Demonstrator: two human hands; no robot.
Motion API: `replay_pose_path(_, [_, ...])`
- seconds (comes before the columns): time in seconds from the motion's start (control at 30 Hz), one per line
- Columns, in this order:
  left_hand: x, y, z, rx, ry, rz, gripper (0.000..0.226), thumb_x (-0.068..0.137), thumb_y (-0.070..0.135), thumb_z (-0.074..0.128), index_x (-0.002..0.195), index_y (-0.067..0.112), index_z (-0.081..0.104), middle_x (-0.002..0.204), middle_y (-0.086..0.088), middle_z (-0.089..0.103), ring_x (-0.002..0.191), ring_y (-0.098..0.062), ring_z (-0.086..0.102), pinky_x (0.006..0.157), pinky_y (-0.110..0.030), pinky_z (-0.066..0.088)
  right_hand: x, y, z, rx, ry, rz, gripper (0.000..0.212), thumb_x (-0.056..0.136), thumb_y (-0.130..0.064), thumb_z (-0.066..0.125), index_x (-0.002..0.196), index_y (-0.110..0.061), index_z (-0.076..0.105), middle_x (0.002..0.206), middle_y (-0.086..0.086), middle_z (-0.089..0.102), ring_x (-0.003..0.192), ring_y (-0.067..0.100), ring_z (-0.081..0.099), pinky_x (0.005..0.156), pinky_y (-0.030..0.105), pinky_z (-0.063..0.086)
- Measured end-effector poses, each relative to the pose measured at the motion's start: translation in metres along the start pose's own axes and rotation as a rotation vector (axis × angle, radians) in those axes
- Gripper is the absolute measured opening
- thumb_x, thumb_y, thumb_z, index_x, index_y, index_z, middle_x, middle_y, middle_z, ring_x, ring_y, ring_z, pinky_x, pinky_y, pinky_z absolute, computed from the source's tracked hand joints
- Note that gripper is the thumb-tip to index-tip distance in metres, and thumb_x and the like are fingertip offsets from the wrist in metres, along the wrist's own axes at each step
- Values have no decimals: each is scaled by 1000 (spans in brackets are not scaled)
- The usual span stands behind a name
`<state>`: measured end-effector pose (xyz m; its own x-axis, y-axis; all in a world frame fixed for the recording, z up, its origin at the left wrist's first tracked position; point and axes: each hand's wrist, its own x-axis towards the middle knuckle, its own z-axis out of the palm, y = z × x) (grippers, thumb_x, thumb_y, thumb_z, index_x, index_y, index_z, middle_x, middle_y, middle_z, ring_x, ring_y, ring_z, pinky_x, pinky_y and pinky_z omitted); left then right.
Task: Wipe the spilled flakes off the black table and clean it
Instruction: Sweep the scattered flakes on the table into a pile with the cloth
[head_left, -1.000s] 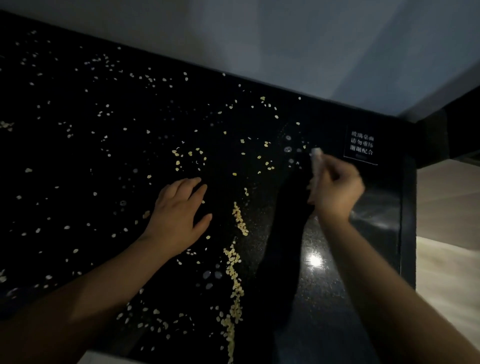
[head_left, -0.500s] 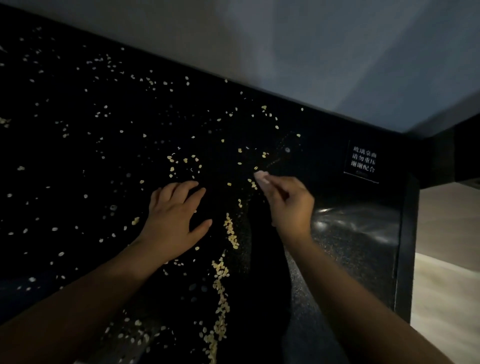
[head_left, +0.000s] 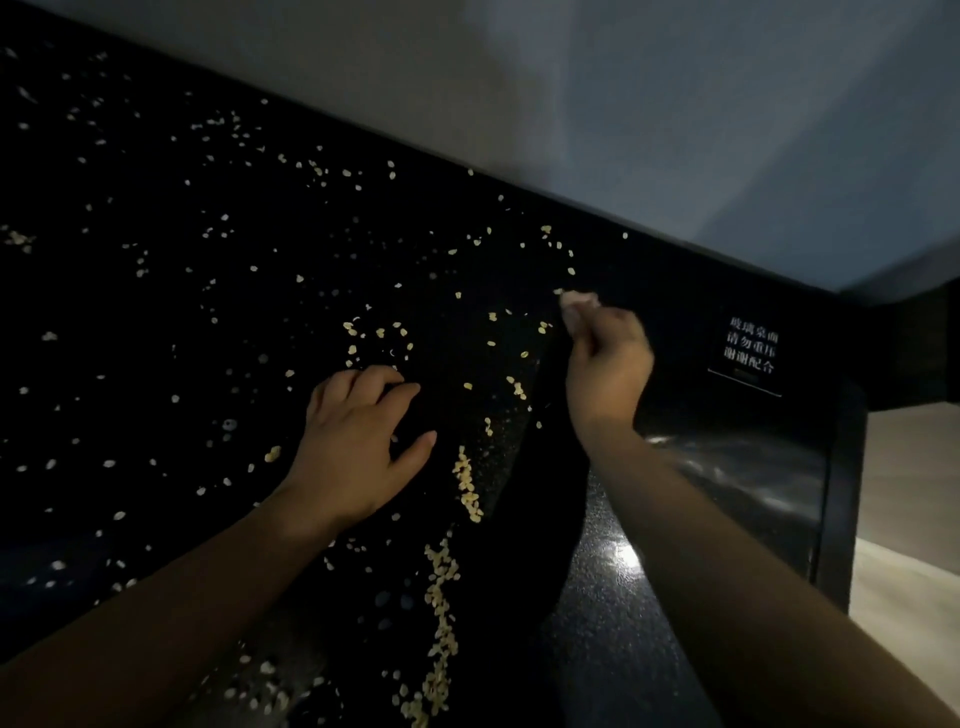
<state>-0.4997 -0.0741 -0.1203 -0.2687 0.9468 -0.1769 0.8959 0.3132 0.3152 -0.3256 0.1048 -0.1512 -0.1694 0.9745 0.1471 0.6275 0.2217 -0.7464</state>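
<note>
Pale yellow flakes (head_left: 358, 332) lie scattered over the black glass table (head_left: 130, 322). A denser line of flakes (head_left: 441, 597) runs from the table's middle toward the near edge. My left hand (head_left: 353, 447) rests palm down on the table, fingers spread and slightly bent, holding nothing. To its right, my right hand (head_left: 608, 364) is curled around a small pale wad (head_left: 579, 301) that sticks out past the fingertips, low over the table among the far flakes. I cannot tell what the wad is made of.
A white-lettered label (head_left: 750, 351) sits on the table's far right corner. The table's right edge (head_left: 847, 493) drops to a light floor (head_left: 909, 519). A pale wall (head_left: 571, 104) runs along the far side. A glare spot (head_left: 626, 556) shines near my right forearm.
My right hand swept left toward the middle flakes with the wad, then moved back a little toward the far edge. My left hand has stayed planted on the table.
</note>
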Motion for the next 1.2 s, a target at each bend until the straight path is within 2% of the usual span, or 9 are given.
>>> replay_pose_path(0.13, [14, 1, -7, -6, 73, 6, 62, 84, 57, 39, 124, 15, 60, 122, 1, 53, 115, -23, 46, 104, -46, 36, -35, -20, -10, 211, -279, -24, 19, 90, -11, 69, 106, -19, 76, 102, -6, 70, 99, 4, 65, 93, 24, 52])
replay_pose_path(0.33, [48, -1, -16, -28, 20, 87, 72, 82, 58, 33, 134, 11, 52, 141, -5, 45, 132, -26, 35, 112, -44, 23, 23, -12, -37, 292, 132, 229, 18, 88, -31, 73, 98, -16, 76, 83, 1, 70, 60, 1, 65, 53, 20, 51])
replay_pose_path(0.43, [68, 4, -17, -2, -55, 93, 71, 88, 57, 41, 145, 15, 36, 154, -4, 27, 143, -24, 18, 118, -44, 8, 67, 7, -30, 202, 157, 281, 26, 90, -39, 69, 103, -17, 76, 93, 6, 73, 80, 12, 71, 76, 28, 59])
replay_pose_path(0.53, [85, 5, -17, 42, -86, 72, 71, 90, 54, 46, 149, 18, 28, 158, -2, 16, 146, -22, 8, 119, -45, 3, 67, 8, -9, 188, 103, 242, 17, 90, -15, 69, 105, -12, 76, 104, 2, 73, 96, 7, 69, 92, 23, 53])
replay_pose_path(0.77, [98, -2, -23, 109, -72, 88, 83, 82, 67, 25, 145, 15, 38, 153, -4, 29, 140, -25, 25, 115, -50, 18, 15, -24, -8, 354, -283, 85, 11, 89, -20, 71, 98, -21, 77, 94, -5, 72, 86, 5, 68, 78, 27, 56])
replay_pose_path(0.83, [96, -4, -19, 73, -62, 86, 87, 78, 69, 22, 144, 15, 40, 152, -5, 30, 140, -26, 25, 114, -50, 22, 32, -22, -18, 418, -93, 205, 4, 87, -25, 74, 90, -26, 76, 83, -3, 72, 74, 11, 69, 66, 34, 58])
replay_pose_path(0.93, [95, -5, -15, 42, -46, 75, 85, 79, 69, 26, 142, 14, 43, 151, -5, 33, 139, -26, 27, 114, -52, 23, 82, -5, -28, 267, 232, 191, 16, 87, -30, 72, 97, -19, 77, 90, 0, 74, 84, 9, 70, 82, 30, 57])
replay_pose_path(1.03, [94, -7, -12, 38, -42, 84, 84, 79, 68, 27, 142, 14, 42, 151, -5, 33, 140, -27, 26, 115, -52, 20, 120, 9, -19, 205, 238, 224, 28, 90, -35, 69, 104, -12, 76, 99, 3, 73, 90, 4, 68, 88, 20, 53])
replay_pose_path(1.2, [91, -10, -8, 45, -31, 101, 83, 80, 67, 29, 144, 14, 39, 153, -4, 29, 143, -25, 21, 116, -49, 13, 120, 9, 15, 128, 107, 193, 20, 88, -5, 65, 105, -8, 75, 102, 5, 73, 94, 12, 68, 88, 10, 48])
